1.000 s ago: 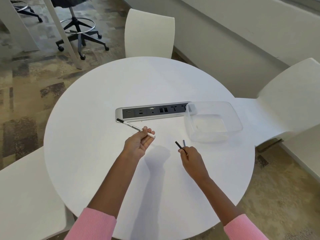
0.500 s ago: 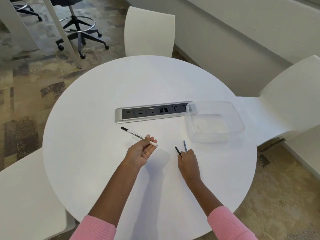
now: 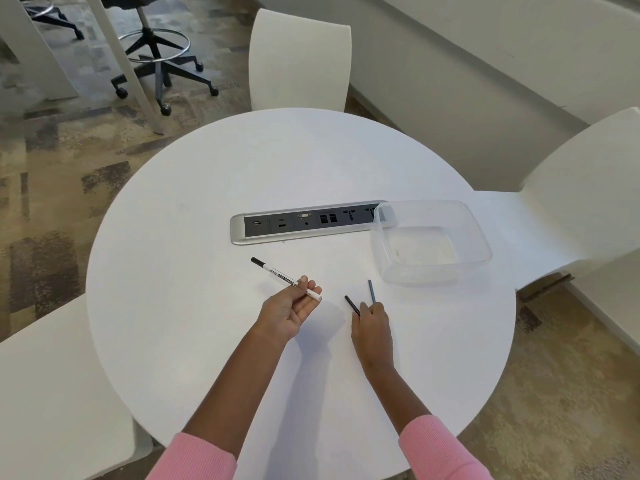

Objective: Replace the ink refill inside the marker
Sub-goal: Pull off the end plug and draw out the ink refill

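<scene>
A thin white marker [image 3: 277, 272] with a black cap points up and left over the round white table [image 3: 194, 216]. My left hand [image 3: 289, 308] grips its open rear end between the fingertips, palm up. My right hand [image 3: 371, 325] rests low on the table and pinches two slim dark sticks. One is a black refill [image 3: 351, 304] angled left, the other a grey refill [image 3: 371, 291] standing nearly straight away from me. The lower ends of both sticks are hidden under my fingers.
A clear plastic tub [image 3: 483, 242] sits to the right, overlapping the end of a silver power and socket strip [image 3: 304, 221] set in the table. White chairs stand behind [image 3: 299, 60], at the right [image 3: 571, 195] and at the left [image 3: 52, 393].
My right hand has dropped lower onto the table with the two refills. My left hand has shifted the marker slightly down, away from the socket strip.
</scene>
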Available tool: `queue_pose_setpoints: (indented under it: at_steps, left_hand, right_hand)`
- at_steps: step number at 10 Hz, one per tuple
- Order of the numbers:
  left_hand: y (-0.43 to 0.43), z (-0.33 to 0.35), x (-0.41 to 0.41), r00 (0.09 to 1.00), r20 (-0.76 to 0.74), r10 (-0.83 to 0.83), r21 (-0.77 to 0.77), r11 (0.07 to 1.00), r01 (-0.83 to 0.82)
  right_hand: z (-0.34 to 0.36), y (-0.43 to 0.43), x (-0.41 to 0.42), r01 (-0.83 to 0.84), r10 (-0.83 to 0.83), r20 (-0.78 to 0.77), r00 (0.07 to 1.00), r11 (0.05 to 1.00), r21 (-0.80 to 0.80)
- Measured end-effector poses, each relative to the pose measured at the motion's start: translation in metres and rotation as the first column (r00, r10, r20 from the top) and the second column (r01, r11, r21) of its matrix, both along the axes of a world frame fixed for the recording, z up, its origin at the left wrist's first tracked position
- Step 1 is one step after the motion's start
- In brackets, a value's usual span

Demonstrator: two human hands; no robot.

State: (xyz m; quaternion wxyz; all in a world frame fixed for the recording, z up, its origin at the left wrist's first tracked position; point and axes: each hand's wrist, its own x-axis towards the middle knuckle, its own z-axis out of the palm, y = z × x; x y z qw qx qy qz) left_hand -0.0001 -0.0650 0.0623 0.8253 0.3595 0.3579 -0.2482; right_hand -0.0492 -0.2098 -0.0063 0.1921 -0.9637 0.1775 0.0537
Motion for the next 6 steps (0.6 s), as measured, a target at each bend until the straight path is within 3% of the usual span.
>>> queue_pose_setpoints:
  at_steps: [3, 5, 6]
  left_hand:
    - [0.004, -0.001, -0.004, 1.0, -0.012, -0.019, 0.0, 1.0, 0.019]
    - [0.005, -0.004, -0.007, 0.997, -0.012, -0.078, 0.026, 0.997, 0.078]
    - [0.003, -0.006, -0.009, 0.985, -0.025, -0.17, 0.045, 0.984, 0.171]
  right_hand:
    - [-0.003, 0.002, -0.002, 0.042, -0.043, 0.006, 0.999, 0.994, 0.099]
    - [0.0, -0.001, -0.003, 0.151, -0.192, 0.1, 0.976, 0.936, 0.317]
    - [0.008, 0.002, -0.001, 0.185, -0.257, 0.092, 0.962, 0.86, 0.475]
